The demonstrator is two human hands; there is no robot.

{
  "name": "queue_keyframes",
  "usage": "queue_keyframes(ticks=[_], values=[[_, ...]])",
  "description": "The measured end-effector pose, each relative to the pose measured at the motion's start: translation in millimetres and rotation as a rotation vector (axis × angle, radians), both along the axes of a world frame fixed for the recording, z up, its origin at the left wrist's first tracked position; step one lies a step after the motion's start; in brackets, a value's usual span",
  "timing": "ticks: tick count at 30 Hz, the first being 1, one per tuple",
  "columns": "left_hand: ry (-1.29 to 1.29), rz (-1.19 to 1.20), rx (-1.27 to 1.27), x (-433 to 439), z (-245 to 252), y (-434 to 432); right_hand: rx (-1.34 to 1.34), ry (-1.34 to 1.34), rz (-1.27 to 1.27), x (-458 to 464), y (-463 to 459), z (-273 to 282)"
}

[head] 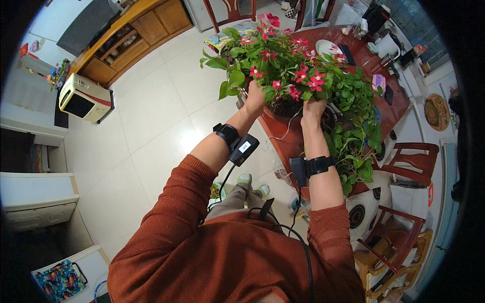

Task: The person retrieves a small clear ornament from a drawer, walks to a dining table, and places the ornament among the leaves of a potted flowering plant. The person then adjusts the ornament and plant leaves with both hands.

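Observation:
A potted plant with pink-red blossoms and green leaves [280, 66] is in front of me at the edge of a red-brown wooden table [390, 110]. Dark soil [283, 108] shows below its foliage. My left hand [256, 94] grips the pot's left side, and my right hand [314, 109] holds its right side. Leaves cover most of my fingers and much of the pot. Just right of my right hand grow leafy green potted plants [352, 91], with trailing stems reaching down beside my forearm. A thin white cord [290, 127] hangs between my hands.
On the table are a white plate [327, 48], a dark phone-like object [347, 54] and a purple-and-white packet [378, 84]. Wooden chairs [413, 163] stand to the right. An air cooler [86, 97] stands on the tiled floor at left. A small potted plant [216, 192] is by my feet.

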State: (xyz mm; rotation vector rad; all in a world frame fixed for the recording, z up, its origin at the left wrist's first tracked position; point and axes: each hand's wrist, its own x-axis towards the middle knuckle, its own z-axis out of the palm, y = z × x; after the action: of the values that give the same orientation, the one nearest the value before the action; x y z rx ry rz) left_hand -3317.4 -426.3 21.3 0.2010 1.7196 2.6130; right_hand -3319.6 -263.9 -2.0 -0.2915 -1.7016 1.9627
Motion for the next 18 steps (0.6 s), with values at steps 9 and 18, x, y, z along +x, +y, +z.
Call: queue_keyframes(ticks=[9,18], values=[[-0.181,-0.135,0.003,-20,2,-6,-0.045,-0.188,-0.022,30,-11,27],[-0.229,-0.149,-0.046,-32,-3,-9,0.083,-0.111,-0.015,41,-6,-37]])
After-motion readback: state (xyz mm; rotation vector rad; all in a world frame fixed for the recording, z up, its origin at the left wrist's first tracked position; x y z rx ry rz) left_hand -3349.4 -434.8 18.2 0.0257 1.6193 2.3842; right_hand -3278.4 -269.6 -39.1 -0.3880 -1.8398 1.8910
